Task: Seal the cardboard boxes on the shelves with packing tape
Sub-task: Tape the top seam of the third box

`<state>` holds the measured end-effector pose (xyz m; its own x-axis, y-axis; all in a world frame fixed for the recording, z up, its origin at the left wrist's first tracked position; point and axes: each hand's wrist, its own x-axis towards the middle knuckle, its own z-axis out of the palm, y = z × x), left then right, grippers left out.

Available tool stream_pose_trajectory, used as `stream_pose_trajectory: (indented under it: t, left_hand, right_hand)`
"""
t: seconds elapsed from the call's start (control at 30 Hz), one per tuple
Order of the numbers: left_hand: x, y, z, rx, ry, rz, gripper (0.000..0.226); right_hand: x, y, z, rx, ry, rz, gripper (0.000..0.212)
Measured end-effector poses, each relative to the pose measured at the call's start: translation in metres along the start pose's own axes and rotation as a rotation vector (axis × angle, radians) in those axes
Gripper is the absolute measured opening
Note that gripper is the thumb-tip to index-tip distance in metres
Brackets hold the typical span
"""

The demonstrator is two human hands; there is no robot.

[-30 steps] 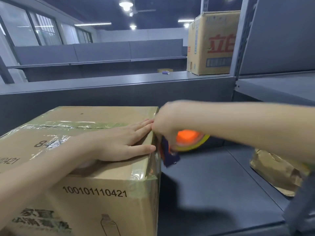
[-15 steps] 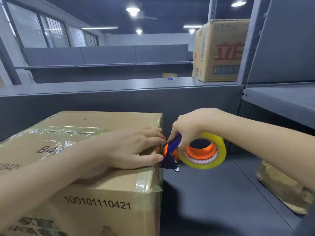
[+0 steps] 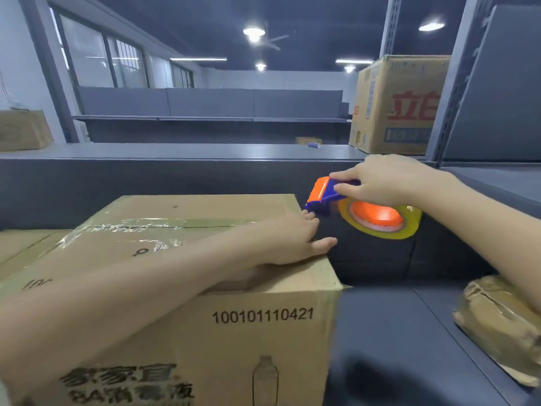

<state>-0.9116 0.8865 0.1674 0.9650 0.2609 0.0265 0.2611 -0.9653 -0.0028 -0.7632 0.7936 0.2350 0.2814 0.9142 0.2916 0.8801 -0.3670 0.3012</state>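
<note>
A cardboard box [image 3: 222,326] printed 100101110421 stands on the grey shelf [image 3: 386,347] in front of me, its top seam covered with shiny clear tape. My left hand [image 3: 292,238] lies flat on the box's right top edge, fingers spread over the corner. My right hand [image 3: 383,180] grips a blue and orange tape dispenser [image 3: 328,194] with a yellowish tape roll [image 3: 380,219], held in the air just right of the box's far right corner, above the top's level.
A crumpled brown paper package [image 3: 503,326] lies on the shelf at the right. A large box with red lettering [image 3: 401,104] stands on the upper shelf behind. Another box [image 3: 20,130] sits at far left. Grey uprights [image 3: 448,83] frame the right side.
My right hand has lifted the tape dispenser from beside the box's right face up to above its top corner. My left hand stays pressed on the box's right edge.
</note>
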Motion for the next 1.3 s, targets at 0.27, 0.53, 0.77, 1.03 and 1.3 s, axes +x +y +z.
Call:
stream_pose_trajectory:
  t: [0.27,0.53,0.77,1.03,1.3]
  left_hand:
    - [-0.056,-0.078,-0.014,-0.001,-0.032,-0.120,0.038]
    - [-0.146,-0.194,-0.021,-0.146,-0.121,-0.316,0.045]
    - [-0.181,-0.236,-0.016,-0.279,-0.001,-0.383,0.042]
    - [-0.184,-0.249,0.007,-0.446,0.221,-0.199,0.042]
    - [-0.180,-0.245,0.013,-0.543,0.318,-0.218,0.047]
  right_hand:
    - [-0.003,-0.064,-0.013,-0.029,0.249,-0.090,0.051]
    - [0.011,-0.162,-0.023,-0.023,0.388,-0.141,0.056]
    - [0.009,-0.233,-0.013,0.041,0.424,-0.113,0.053]
    - [0.003,-0.248,-0.004,0.056,0.457,-0.028,0.056]
    - [-0.011,-0.255,0.003,0.239,0.324,0.087,0.055]
